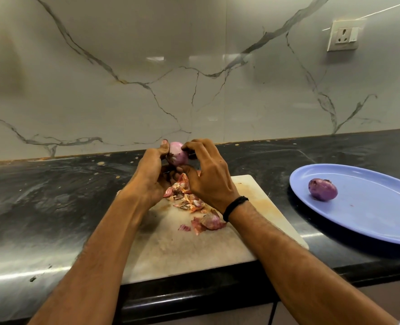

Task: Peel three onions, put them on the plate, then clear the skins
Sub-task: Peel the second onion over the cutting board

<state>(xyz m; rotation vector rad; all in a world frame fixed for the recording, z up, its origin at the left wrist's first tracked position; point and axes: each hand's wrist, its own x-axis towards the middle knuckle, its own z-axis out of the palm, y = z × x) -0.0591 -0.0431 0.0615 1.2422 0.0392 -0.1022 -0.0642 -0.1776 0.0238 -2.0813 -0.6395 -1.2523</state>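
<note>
Black stone bench (pixel 53 195), pale cutting board (pixel 194 249): left hand (pixel 152 174) grips a part-peeled purple onion (pixel 178 154) over the board's far edge, right hand (pixel 208 181) pinching its skin (pixel 192 157). Apparently the second onion; remaining skin comes off next.

Beneath your left hand (pixel 151 177) and right hand (pixel 209 181) lies a pale, stained cutting board (pixel 194 249) on a black countertop (pixel 42 195), with a veined marble backsplash (pixel 147 78) beyond them and a white wall socket (pixel 343 35) high to their right.
</note>
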